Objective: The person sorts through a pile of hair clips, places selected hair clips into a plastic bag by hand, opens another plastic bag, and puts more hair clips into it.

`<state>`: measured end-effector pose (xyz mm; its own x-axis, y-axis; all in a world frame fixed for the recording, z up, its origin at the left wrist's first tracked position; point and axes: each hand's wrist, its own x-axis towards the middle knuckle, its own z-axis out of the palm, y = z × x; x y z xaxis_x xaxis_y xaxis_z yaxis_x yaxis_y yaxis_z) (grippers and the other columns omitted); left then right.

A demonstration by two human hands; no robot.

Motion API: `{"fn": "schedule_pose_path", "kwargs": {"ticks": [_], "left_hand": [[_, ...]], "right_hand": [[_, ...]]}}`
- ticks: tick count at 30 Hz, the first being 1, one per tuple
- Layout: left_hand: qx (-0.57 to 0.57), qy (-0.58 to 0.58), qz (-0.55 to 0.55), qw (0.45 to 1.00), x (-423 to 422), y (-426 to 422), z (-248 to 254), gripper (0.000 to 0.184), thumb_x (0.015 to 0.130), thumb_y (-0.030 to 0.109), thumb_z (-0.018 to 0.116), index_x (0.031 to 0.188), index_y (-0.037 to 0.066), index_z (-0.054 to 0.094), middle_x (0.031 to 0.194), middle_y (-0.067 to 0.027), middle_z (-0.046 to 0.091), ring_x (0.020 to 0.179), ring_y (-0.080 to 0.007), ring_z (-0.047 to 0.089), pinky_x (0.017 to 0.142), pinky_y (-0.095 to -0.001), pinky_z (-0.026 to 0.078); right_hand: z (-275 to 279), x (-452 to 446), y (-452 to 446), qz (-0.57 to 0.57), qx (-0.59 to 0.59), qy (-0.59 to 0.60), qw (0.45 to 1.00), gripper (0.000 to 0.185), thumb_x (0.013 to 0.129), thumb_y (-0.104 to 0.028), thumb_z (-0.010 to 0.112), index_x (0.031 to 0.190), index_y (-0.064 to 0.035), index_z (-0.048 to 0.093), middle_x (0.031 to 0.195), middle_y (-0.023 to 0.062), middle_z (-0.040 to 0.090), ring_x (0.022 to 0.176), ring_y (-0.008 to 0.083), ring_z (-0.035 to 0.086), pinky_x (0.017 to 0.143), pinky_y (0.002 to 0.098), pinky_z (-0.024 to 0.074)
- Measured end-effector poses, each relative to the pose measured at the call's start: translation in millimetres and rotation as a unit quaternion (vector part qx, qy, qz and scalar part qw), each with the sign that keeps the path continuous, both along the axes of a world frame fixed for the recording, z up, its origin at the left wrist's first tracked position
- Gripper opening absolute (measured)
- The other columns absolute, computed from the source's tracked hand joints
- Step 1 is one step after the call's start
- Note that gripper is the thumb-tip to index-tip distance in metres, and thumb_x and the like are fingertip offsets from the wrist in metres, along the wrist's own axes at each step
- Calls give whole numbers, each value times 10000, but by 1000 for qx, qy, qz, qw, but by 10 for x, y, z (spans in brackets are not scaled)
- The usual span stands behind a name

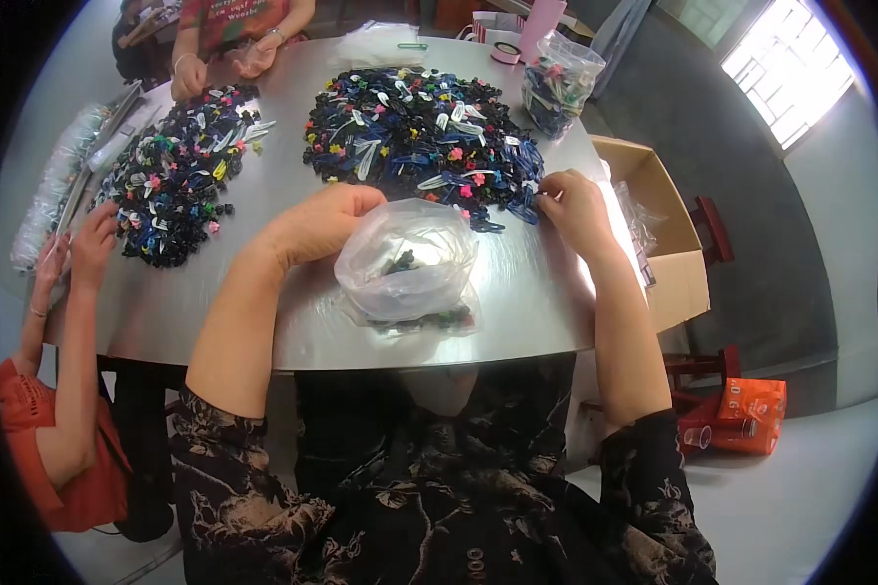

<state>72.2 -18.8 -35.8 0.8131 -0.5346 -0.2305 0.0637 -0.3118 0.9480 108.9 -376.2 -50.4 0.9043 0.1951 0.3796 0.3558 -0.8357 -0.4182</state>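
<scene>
A large pile of hair clips, black, blue and white with small coloured flower pieces, lies on the metal table. In front of it stands a clear plastic bag with its mouth spread wide and a few dark clips inside. My left hand is curled at the pile's front edge, beside the bag's rim; whatever its fingertips hold is hidden. At the pile's right edge my right hand has its thumb and fingers pinched together by some blue clips. What sits in that pinch is too small to make out.
Two other people's hands work at a second clip pile on the left. A filled bag, pink tape roll and flat plastic bags are at the back. An open cardboard box stands beyond the table's right edge.
</scene>
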Motion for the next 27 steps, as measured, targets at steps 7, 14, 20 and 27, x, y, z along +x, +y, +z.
{"fn": "schedule_pose_path", "kwargs": {"ticks": [7, 14, 20, 27], "left_hand": [[3, 17, 2, 1000, 13, -9, -23, 160, 903, 174, 728, 1002, 56, 687, 884, 54, 647, 774, -30, 570, 681, -215, 484], [22, 9, 5, 1000, 57, 38, -80, 169, 907, 178, 726, 1016, 56, 683, 901, 50, 648, 785, -36, 573, 691, -218, 486], [3, 12, -5, 1000, 66, 32, -110, 180, 905, 181, 726, 1027, 55, 685, 913, 47, 654, 798, -38, 578, 704, -219, 490], [14, -1, -5, 1000, 44, 21, -65, 184, 902, 176, 722, 1037, 56, 688, 923, 48, 654, 810, -43, 580, 716, -223, 494]], "right_hand": [[142, 261, -30, -25, 41, -24, 999, 220, 789, -75, 653, 995, -1, 675, 806, 127, 690, 743, 226, 671, 739, 369, 547], [-101, 636, -51, -6, -5, 15, 1000, 215, 822, -101, 700, 1031, -53, 714, 886, 135, 721, 814, 271, 692, 773, 378, 538], [-115, 655, -99, 16, -80, -25, 996, 179, 815, -103, 701, 987, -53, 718, 897, 143, 708, 843, 296, 688, 773, 394, 533], [312, 317, 57, -13, 29, 46, 998, 216, 859, -149, 727, 1028, -16, 716, 844, 106, 704, 755, 213, 661, 710, 347, 520]]}}
